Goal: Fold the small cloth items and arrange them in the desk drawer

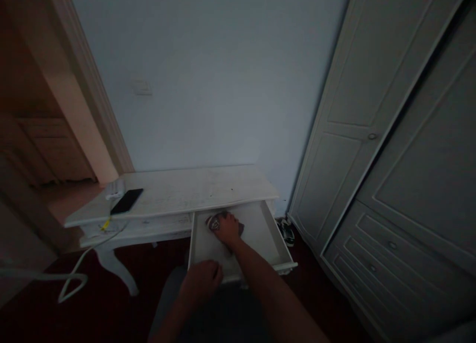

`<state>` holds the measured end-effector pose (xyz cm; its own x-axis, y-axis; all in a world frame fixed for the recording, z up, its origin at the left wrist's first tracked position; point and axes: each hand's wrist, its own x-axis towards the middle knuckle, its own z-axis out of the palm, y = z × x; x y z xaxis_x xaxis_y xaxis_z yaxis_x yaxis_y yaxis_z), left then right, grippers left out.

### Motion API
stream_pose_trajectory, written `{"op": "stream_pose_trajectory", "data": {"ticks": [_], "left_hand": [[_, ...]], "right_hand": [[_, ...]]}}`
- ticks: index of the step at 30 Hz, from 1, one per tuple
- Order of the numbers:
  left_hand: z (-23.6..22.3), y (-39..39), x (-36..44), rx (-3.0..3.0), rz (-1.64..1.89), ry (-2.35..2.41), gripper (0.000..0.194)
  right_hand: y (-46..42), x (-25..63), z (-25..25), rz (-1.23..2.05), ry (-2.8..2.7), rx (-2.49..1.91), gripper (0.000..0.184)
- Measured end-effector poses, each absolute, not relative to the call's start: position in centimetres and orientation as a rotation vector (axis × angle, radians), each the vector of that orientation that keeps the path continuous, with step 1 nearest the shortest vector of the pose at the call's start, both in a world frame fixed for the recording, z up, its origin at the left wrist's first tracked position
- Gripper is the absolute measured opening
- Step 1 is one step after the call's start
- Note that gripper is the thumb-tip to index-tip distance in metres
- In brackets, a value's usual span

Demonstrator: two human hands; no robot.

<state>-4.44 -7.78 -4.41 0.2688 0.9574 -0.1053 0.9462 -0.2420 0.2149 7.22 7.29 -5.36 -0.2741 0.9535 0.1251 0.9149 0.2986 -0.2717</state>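
Observation:
A white console table [193, 189] stands against the wall with its right drawer [260, 234] pulled out. My right hand [226, 230] reaches into the drawer and lies pressed on a dark patterned cloth [214, 222] near the drawer's back. My left hand [203, 279] rests with curled fingers on the drawer's front edge. The dim light hides the finer details of the cloth.
A black phone [127, 201] and a white charger block [114, 188] lie on the table's left end, with a white cable [74, 278] trailing to the floor. A tall grey wardrobe [390, 159] fills the right. Shoes [287, 231] sit on the floor beside it. A doorway opens at the left.

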Motion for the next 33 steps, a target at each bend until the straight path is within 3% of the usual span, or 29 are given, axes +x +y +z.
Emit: {"op": "stream_pose_trajectory", "data": {"ticks": [4,9,15,20,23,28,33], "left_hand": [[-4.1,-7.9,-4.4,2.293,0.072,1.774,0.047],[-3.7,-8.2,-4.3,2.314,0.099,1.784,0.046],[-3.7,-8.2,-4.0,2.323,0.082,1.776,0.05],[-4.1,-8.0,-4.1,2.327,0.083,1.764,0.05],[-4.4,-7.9,-4.1,2.33,0.071,1.746,0.051],[-4.4,-8.0,-4.3,2.305,0.082,1.745,0.048],[-4.4,-8.3,-4.4,2.315,0.157,1.741,0.049]], "right_hand": [[6.3,5.7,-6.0,0.291,-2.617,-1.269,0.073],[5.4,14.2,-5.0,0.383,-2.959,-0.871,0.064],[6.4,21.5,-3.4,0.405,-2.474,-1.642,0.071],[7.6,15.3,-4.4,0.236,-1.989,-2.066,0.062],[7.7,9.4,-5.3,0.14,-1.832,-2.104,0.067],[6.3,4.5,-6.8,0.221,-2.395,-1.536,0.071],[4.9,9.4,-6.7,0.227,-2.91,-0.907,0.065]]}}
